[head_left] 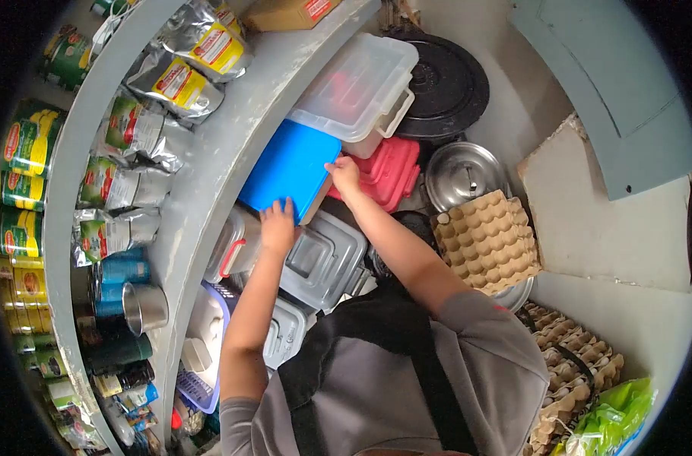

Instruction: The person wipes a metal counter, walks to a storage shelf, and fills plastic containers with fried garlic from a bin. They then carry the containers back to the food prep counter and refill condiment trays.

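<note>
A container with a flat blue lid (pixel 289 167) sits under the shelf edge, between a clear lidded bin and grey-lidded boxes. My left hand (pixel 278 222) lies on the lid's near edge with its fingers spread. At the lid's right corner my right hand (pixel 344 173) has its fingers closed on the rim. The clear bin (pixel 353 83) stands just beyond the blue lid, and a red lid (pixel 384 173) is to the right of my right hand. A grey lid (pixel 323 254) lies nearer to me, below the blue one.
Shelves (pixel 209 182) with cans and silver pouches run along the left. A black round lid (pixel 437 83), a metal pot lid (pixel 465 175) and egg trays (pixel 489 242) are at the right. A purple basket (pixel 217 357) stands at the lower left.
</note>
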Tool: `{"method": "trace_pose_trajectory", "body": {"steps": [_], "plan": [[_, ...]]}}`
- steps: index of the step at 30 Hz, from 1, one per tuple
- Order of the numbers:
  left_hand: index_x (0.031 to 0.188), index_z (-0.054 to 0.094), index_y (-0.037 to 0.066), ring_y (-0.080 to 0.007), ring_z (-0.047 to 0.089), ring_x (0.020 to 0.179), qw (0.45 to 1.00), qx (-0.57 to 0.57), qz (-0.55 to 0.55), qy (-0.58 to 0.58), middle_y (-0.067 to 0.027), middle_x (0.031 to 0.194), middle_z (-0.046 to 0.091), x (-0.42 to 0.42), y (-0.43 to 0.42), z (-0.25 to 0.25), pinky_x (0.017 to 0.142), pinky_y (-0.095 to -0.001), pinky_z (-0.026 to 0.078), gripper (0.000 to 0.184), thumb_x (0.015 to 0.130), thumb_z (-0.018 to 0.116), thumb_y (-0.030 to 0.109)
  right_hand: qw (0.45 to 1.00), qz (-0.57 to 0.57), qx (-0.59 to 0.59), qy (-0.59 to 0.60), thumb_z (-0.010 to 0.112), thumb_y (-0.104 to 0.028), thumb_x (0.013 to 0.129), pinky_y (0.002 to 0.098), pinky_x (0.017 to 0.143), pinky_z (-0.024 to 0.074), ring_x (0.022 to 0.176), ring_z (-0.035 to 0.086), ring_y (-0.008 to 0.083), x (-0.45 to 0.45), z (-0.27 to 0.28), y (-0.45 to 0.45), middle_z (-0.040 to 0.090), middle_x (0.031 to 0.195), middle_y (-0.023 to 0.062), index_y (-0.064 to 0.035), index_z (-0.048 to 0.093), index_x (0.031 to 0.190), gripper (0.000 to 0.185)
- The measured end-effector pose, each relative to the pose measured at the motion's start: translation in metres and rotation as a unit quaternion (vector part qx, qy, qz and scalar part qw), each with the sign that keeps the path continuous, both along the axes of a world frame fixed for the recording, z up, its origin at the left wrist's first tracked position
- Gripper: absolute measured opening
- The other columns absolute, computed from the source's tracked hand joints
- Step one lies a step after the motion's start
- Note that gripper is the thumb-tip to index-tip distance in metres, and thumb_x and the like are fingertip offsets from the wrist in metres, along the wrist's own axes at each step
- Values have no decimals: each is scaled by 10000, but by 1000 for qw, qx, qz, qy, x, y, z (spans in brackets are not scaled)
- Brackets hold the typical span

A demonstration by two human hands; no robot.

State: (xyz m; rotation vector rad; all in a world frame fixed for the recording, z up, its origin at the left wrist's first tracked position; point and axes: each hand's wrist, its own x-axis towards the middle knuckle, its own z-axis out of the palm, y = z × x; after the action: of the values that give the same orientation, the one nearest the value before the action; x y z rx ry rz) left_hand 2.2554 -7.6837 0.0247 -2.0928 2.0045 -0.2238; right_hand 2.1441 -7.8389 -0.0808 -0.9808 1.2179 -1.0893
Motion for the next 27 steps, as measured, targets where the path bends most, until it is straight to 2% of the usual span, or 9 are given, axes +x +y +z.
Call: {"method": "trace_pose_trajectory", "body": {"steps": [3,5,7,9,10,15,20,22,27], "plan": [[1326,313,-2,-401,506,1076,998,44,38,4,-274,1259,421,6,-16,-24,893,-412,455,834,634,729,209,999,-4,17,-52,742,-82,668,340,661,482,736,613,239,11,-25,-11,633,863,153,38,563,895,312],[1321,313,-17,-403,507,1081,996,71,49,18,-290,1262,413,9,-22,-21,890,-409,458,837,630,731,204,985,2,58,-163,733,-43,667,304,523,468,625,579,188,5,-11,-9,605,797,109,10,551,894,296],[1315,312,-32,-404,507,1085,993,99,58,34,-306,1266,404,8,-24,-15,888,-406,461,840,625,732,198,985,-49,37,-164,726,-41,676,283,494,465,595,563,173,4,-4,-11,587,778,94,8,528,929,325],[1311,306,-50,-393,543,1033,990,125,54,36,-315,1226,440,8,-23,-11,873,-397,469,851,619,735,195,981,-31,23,-190,714,-28,683,263,478,465,585,557,158,1,-3,-23,582,780,88,9,506,977,362],[1281,354,-49,-368,576,973,993,111,28,22,-295,1139,513,8,-22,-8,839,-393,482,772,634,708,180,984,-21,41,-170,699,-18,696,264,474,464,584,557,154,-2,4,-24,580,775,91,10,499,990,356],[1210,437,-52,-333,596,905,991,126,33,28,-244,998,580,2,-23,30,791,-394,491,623,655,644,141,974,8,75,-211,660,-39,756,261,506,466,596,536,127,-12,22,-21,569,769,68,19,507,1003,296],[1232,443,-12,-341,589,950,997,-4,-24,-71,-243,1035,574,6,-13,21,841,-400,476,594,686,627,130,944,31,143,-295,659,-118,798,281,595,479,677,534,119,-24,14,-26,552,757,16,-39,533,977,233],[1242,441,-1,-346,579,979,998,0,-5,-55,-236,1079,563,3,-13,29,859,-399,468,583,699,614,121,923,74,150,-346,678,-108,774,256,503,452,598,529,112,-21,12,-33,569,753,20,-25,550,967,246],[1261,445,36,-368,520,1090,996,-87,34,9,-214,1208,515,19,-2,51,880,-414,459,540,727,530,40,947,98,82,-293,677,-171,789,231,419,406,511,478,71,-18,59,-31,565,741,-25,-82,588,928,188]]}}
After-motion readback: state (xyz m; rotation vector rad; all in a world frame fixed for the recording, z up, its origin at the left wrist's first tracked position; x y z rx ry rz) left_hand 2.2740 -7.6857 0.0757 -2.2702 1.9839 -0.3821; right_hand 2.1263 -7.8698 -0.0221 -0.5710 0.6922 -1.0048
